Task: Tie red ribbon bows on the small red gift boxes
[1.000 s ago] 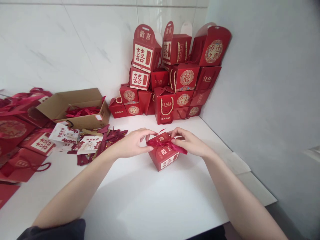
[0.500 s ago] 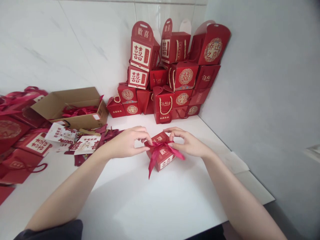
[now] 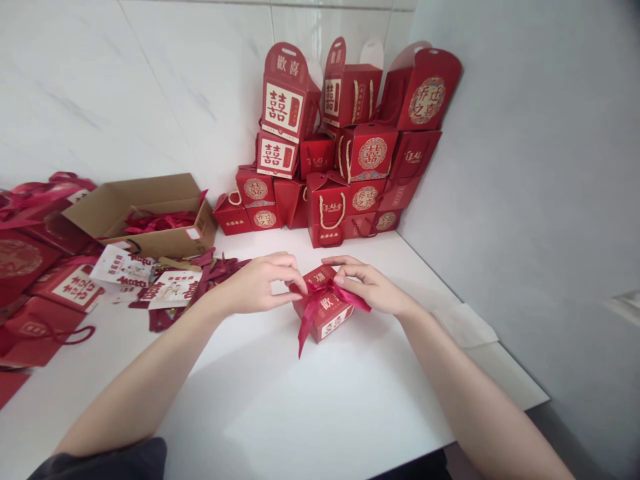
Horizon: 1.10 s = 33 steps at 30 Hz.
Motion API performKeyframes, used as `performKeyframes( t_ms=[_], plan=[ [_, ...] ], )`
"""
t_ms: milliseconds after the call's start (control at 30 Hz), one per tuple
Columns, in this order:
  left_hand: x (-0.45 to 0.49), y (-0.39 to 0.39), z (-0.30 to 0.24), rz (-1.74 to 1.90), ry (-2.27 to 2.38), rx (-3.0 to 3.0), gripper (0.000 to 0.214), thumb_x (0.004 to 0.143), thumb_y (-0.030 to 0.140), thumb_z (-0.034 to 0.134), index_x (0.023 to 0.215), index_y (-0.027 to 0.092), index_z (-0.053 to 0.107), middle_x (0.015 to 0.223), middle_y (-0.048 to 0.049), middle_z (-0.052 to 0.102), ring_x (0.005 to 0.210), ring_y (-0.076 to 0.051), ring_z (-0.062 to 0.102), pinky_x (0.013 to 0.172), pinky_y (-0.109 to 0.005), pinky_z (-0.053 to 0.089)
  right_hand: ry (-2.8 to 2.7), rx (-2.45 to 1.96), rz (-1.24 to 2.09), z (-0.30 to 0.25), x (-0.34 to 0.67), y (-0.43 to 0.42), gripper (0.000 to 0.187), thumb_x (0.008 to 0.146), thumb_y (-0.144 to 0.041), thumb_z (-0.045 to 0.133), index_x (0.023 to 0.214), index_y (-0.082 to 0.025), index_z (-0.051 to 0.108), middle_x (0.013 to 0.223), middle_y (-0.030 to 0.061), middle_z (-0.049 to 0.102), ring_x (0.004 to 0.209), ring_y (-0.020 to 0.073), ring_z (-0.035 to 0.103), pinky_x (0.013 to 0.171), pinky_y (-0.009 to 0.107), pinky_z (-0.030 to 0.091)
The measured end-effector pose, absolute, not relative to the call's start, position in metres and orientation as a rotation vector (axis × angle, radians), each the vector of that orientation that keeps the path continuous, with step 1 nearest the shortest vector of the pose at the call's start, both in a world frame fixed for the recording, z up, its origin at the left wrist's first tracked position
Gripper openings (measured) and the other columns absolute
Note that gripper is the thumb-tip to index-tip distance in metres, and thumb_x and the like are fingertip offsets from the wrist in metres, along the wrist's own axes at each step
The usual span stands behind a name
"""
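Observation:
A small red gift box [image 3: 335,315] with white lettering on top and a white label on its front lies on the white table [image 3: 300,407]. A dark pink ribbon [image 3: 309,320] is tied across it in a bow, one tail hanging over the left front corner and another reaching right. At the left side of the bow, my left hand [image 3: 267,283] pinches the ribbon between thumb and fingers. On the right, my right hand [image 3: 373,287] has its thumb and index finger closed on the ribbon near the knot. The fingers partly cover the bow's loops.
Red gift boxes [image 3: 373,153] are stacked against the back wall. At left stands an open cardboard box [image 3: 145,193] with ribbons inside, beside printed cards [image 3: 175,290], dark red ribbons [image 3: 215,270] and more red boxes [image 3: 40,327]. A grey wall [image 3: 530,167] bounds the right side.
My right hand has shifted slightly left, with its thumb and index finger closer together at the ribbon. My left hand and the box have hardly moved.

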<state>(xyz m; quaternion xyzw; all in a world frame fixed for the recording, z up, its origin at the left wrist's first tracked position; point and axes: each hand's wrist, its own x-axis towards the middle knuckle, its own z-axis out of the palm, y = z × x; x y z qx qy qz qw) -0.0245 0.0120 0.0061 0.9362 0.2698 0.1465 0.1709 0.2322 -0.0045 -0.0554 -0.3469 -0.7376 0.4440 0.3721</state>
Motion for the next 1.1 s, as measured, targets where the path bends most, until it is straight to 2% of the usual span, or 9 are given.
performKeyframes(
  t_ms=[100,300,533,900,1000,1100],
  plan=[
    [-0.025,0.013,0.004,0.410,0.695,2.763,0.018,0.087,0.028,0.059,0.097,0.028,0.074,0.082,-0.0023,0.055,0.077,-0.013,0.053,0.072,-0.025,0.043,-1.887,-0.892,1.142,-0.055,0.231,-0.004,0.029,0.093,-0.039,0.049,0.076,-0.020,0.063,0.135,0.0051,0.050,0.121,0.0200,0.052,0.106,0.037,0.035],
    [-0.024,0.014,0.000,0.436,0.653,2.903,0.029,0.091,0.025,0.051,0.112,0.034,0.069,0.078,-0.0024,0.053,0.074,-0.013,0.050,0.068,-0.026,0.042,-1.883,-0.899,1.135,-0.056,0.231,-0.004,0.032,0.092,-0.043,0.051,0.074,-0.019,0.062,0.135,0.0061,0.051,0.121,0.0213,0.051,0.106,0.038,0.035],
    [-0.026,0.017,-0.004,0.436,0.760,3.011,0.026,0.092,0.026,0.049,0.107,0.028,0.071,0.080,-0.0034,0.057,0.077,-0.015,0.052,0.071,-0.027,0.043,-1.870,-0.887,1.145,-0.056,0.230,-0.004,0.030,0.092,-0.041,0.051,0.074,-0.020,0.063,0.133,0.0058,0.052,0.120,0.0202,0.052,0.105,0.038,0.035],
    [-0.023,0.017,-0.005,0.380,0.848,3.096,0.030,0.093,0.027,0.046,0.118,0.024,0.062,0.092,-0.0054,0.059,0.086,-0.018,0.055,0.078,-0.030,0.043,-1.872,-0.875,1.150,-0.057,0.230,-0.003,0.031,0.092,-0.040,0.051,0.070,-0.019,0.059,0.132,0.0047,0.052,0.117,0.0198,0.054,0.104,0.036,0.036],
    [-0.022,0.016,-0.004,0.374,0.881,3.113,0.026,0.093,0.026,0.045,0.113,0.021,0.062,0.092,-0.0062,0.058,0.086,-0.019,0.054,0.078,-0.031,0.043,-1.863,-0.877,1.149,-0.057,0.229,-0.004,0.031,0.091,-0.041,0.051,0.072,-0.020,0.059,0.132,0.0049,0.053,0.116,0.0201,0.055,0.103,0.037,0.037],
    [-0.020,0.013,-0.002,0.387,0.887,3.089,0.019,0.092,0.026,0.046,0.098,0.018,0.062,0.095,-0.0074,0.057,0.087,-0.020,0.053,0.078,-0.032,0.043,-1.834,-0.892,1.138,-0.057,0.229,-0.004,0.032,0.091,-0.044,0.051,0.071,-0.020,0.059,0.131,0.0052,0.054,0.115,0.0209,0.055,0.101,0.038,0.039]
  ],
)
